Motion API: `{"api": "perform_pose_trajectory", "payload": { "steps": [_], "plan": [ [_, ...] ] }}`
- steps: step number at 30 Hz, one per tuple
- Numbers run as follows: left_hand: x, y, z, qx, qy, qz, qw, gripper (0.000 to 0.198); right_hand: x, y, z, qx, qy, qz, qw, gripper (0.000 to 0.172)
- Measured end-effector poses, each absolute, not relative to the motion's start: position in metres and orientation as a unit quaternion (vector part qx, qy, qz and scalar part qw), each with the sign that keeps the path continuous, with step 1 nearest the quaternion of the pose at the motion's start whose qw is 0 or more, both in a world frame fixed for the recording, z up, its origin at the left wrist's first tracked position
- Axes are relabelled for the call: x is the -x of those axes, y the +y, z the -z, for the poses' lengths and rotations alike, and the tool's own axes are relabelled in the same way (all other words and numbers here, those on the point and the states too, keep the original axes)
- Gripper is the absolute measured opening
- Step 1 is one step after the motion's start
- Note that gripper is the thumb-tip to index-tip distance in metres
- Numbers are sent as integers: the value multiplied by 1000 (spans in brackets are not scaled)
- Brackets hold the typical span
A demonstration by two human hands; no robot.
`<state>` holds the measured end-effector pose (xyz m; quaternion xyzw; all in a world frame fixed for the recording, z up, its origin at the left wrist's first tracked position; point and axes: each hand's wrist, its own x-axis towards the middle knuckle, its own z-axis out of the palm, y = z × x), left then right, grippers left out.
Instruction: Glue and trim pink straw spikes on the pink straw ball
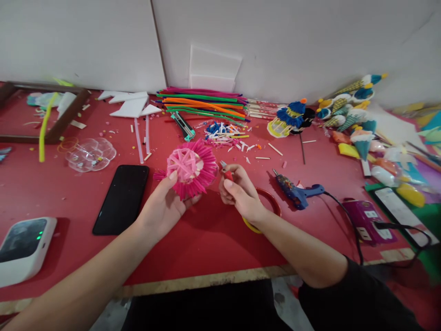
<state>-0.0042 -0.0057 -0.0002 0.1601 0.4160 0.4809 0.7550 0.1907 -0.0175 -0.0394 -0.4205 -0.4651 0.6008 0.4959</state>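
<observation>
My left hand grips a round pink craft piece, thumb on its front and fingers behind. Fuzzy pale-pink strands crisscross its middle, and a fringe of darker pink pleats surrounds them. Just to its right, my right hand is closed on a red-handled tool with a short metal tip; its exact kind is partly hidden by my fingers. The tip points toward the fringe, close to its right edge; I cannot tell whether they touch. Behind my right wrist, a red and yellow curved band shows in part.
A black phone and white device lie left. Right are a blue glue gun and purple power block with cords. Pipe cleaners, a box cutter, scraps and finished crafts line the back.
</observation>
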Motion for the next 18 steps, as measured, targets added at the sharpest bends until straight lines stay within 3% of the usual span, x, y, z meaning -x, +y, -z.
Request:
{"api": "perform_pose_trajectory", "payload": {
  "steps": [7, 10, 18],
  "plan": [
    [5, -3, 0, -146, 421, -486, 751, 19, -189, -5, 43, 377, -384, -616, 575, 37],
    [4, -3, -1, -147, 436, -488, 742, 20, -192, -3, 38, 368, -346, -659, 558, 32],
    [3, -2, -5, -117, 434, -491, 746, 14, -190, -9, 30, 360, -349, -701, 507, 43]
  ]
}}
